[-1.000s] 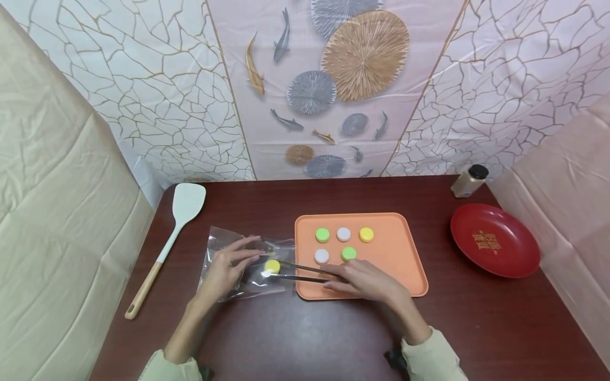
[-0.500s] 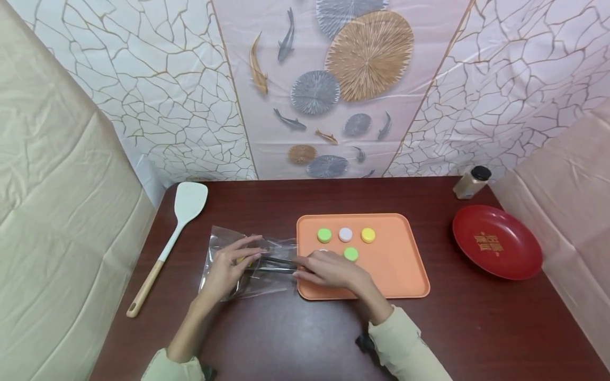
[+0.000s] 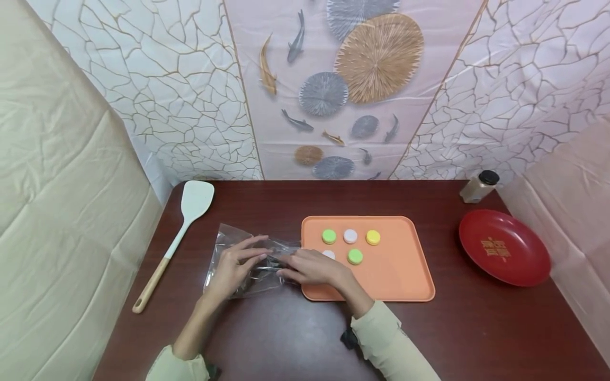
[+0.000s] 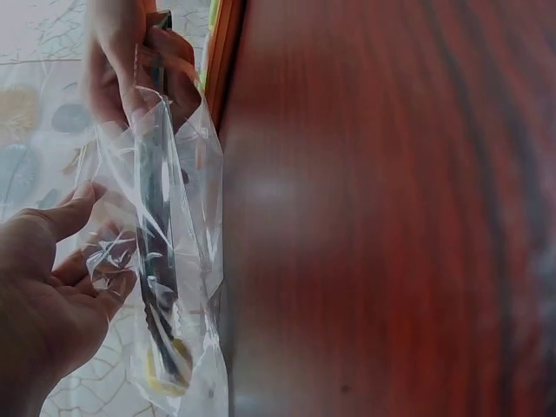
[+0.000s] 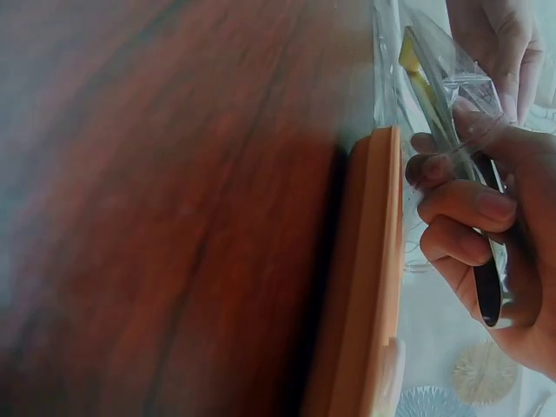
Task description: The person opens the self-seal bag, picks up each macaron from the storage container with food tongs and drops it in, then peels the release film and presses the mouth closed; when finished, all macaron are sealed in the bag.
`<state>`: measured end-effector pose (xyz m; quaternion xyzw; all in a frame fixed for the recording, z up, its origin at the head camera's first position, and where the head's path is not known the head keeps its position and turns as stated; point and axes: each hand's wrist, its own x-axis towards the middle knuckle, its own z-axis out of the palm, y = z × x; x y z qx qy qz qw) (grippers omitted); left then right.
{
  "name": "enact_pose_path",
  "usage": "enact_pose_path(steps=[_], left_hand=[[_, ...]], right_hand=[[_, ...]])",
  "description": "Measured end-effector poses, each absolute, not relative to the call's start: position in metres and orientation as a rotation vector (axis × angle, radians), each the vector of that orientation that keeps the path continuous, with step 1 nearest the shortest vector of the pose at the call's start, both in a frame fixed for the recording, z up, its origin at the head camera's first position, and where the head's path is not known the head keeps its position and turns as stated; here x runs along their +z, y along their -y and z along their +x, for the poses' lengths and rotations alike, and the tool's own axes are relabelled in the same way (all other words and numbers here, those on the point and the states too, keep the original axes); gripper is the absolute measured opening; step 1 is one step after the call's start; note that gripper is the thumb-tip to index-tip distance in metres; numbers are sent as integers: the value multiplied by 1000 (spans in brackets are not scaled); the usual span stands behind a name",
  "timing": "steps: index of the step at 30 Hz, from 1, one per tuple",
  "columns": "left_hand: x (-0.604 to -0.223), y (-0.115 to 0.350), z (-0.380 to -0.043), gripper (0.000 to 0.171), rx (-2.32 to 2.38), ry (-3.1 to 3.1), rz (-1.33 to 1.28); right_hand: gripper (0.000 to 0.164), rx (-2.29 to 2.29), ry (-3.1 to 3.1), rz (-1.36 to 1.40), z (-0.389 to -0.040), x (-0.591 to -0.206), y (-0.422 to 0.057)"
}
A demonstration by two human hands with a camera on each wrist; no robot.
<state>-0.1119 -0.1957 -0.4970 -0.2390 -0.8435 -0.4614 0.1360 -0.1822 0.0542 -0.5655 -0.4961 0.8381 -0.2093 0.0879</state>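
Note:
My left hand pinches the mouth edge of a clear plastic bag lying left of the tray. Dark metal tongs are in my right hand, their arms reaching inside the bag. At the tong tips, deep in the bag, sits a yellow macaron; the left wrist view shows it through the plastic, while the left hand and bag hide it from the head view. On the orange tray lie green, white and yellow macarons. My right hand partly covers another white one.
A white spatula with a wooden handle lies at the left of the dark table. A red plate and a black-capped jar stand at the right. Patterned cloth walls enclose the back and sides.
My right hand has moved left, pushing the tongs and yellow macaron deeper into the bag. The left hand keeps its hold on the bag. The head view has shifted slightly.

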Motion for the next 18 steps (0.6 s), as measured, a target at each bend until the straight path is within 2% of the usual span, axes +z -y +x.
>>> enact_pose_path(steps=[6, 10, 12, 14, 18], left_hand=[[-538, 207, -126, 17, -1368, 2324, -771], [-556, 213, -132, 19, -1305, 2333, -806], [-578, 218, -141, 20, -1274, 2358, -795], [-576, 218, -141, 19, -1300, 2354, -806], [-550, 212, -130, 18, -1351, 2326, -809]], right_hand=[[37, -655, -2427, -1420, -183, -564, -50], [38, -657, -2376, -1373, -183, -562, -49], [38, -655, -2355, -1351, -182, -560, -48], [39, -647, -2348, -1331, -181, -558, -47], [41, -660, -2336, -1294, -174, -544, -48]])
